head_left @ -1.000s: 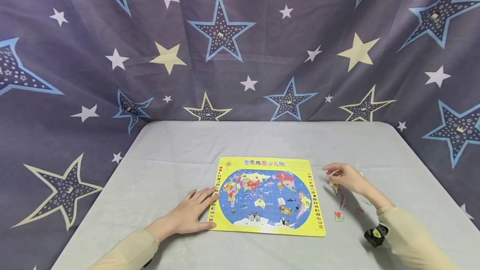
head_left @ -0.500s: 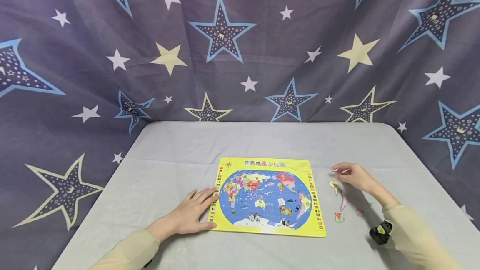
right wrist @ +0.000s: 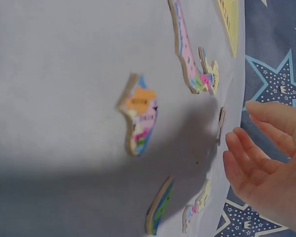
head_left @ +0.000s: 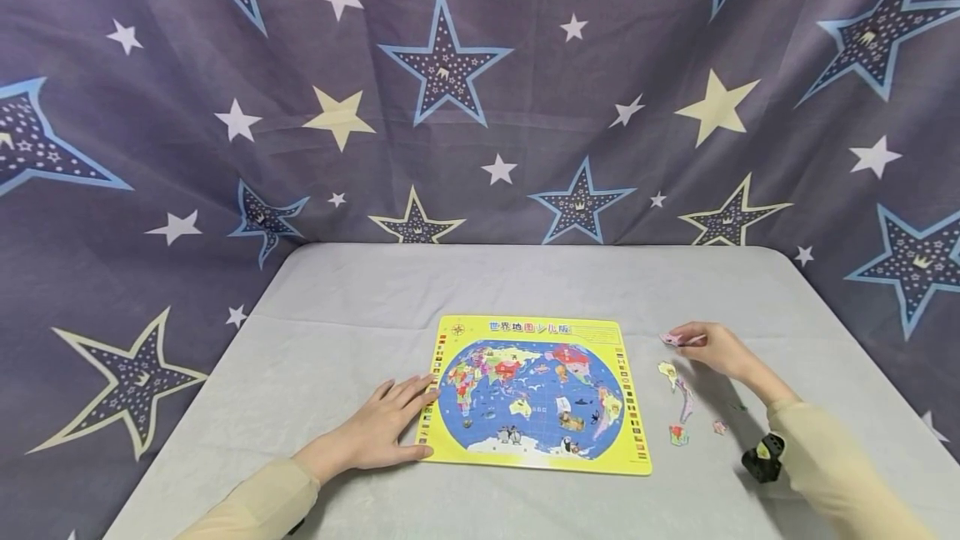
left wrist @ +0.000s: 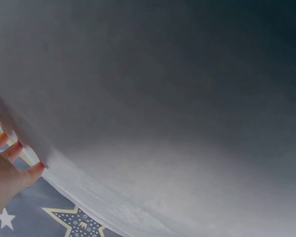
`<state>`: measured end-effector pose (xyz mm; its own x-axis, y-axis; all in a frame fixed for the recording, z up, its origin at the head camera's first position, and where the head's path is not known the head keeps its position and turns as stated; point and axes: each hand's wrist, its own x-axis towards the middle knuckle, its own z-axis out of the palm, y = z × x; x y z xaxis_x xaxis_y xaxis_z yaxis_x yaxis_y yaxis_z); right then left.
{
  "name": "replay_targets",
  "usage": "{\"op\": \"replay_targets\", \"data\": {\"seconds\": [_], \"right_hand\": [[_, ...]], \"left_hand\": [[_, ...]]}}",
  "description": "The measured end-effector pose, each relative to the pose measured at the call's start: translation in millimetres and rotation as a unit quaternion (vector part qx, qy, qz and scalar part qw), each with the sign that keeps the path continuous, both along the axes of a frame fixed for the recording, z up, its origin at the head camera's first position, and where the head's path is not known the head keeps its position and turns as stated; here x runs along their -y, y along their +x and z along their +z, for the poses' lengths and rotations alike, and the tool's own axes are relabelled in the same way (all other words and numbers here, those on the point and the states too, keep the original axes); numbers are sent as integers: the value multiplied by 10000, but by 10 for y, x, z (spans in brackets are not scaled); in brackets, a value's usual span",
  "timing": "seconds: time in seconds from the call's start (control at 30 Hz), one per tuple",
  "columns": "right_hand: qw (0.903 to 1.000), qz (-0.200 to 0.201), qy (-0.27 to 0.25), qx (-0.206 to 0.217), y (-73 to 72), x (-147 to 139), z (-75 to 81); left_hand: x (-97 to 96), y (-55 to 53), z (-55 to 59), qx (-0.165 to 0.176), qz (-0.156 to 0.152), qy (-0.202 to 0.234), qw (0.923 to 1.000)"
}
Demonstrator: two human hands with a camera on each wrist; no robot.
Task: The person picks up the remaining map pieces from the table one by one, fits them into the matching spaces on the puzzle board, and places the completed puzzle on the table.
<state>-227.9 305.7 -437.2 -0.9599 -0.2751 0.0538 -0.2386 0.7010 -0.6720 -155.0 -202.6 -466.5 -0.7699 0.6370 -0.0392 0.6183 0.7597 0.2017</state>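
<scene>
A yellow-bordered world map puzzle board (head_left: 540, 468) lies flat on the table. My left hand (head_left: 378, 427) rests at its left edge, with fingers on the border and thumb at the lower corner; the left wrist view shows only those fingers (left wrist: 15, 173). To the right of the board, my right hand (head_left: 712, 350) is low over a pink puzzle piece (head_left: 670, 340), fingertips right at it. In the right wrist view the fingers of that hand (right wrist: 271, 158) are loosely bent and spread beside a thin piece (right wrist: 221, 126) seen edge-on.
Several loose puzzle pieces lie right of the board: a yellowish one (head_left: 667, 370), a long pink one (head_left: 686, 402), a red-green one (head_left: 678, 435), a small pink one (head_left: 720, 427) and a green one (right wrist: 160, 205). A star-patterned curtain (head_left: 480, 132) hangs behind the table.
My right hand has moved slightly right and lower, and the pink piece now shows at its fingertips. The pieces below are more exposed. My left hand has stayed on the board.
</scene>
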Motion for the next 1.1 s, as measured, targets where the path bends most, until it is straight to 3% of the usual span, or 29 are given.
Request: {"op": "replay_targets", "data": {"seconds": [0.57, 1.1], "right_hand": [[9994, -83, 322, -10, -120, -5, -60], [9986, -63, 521, 12, -199, 12, -99]], "left_hand": [[8, -19, -37, -41, 29, -40, 10000], [-8, -5, -1, 58, 67, -61, 9999]]}}
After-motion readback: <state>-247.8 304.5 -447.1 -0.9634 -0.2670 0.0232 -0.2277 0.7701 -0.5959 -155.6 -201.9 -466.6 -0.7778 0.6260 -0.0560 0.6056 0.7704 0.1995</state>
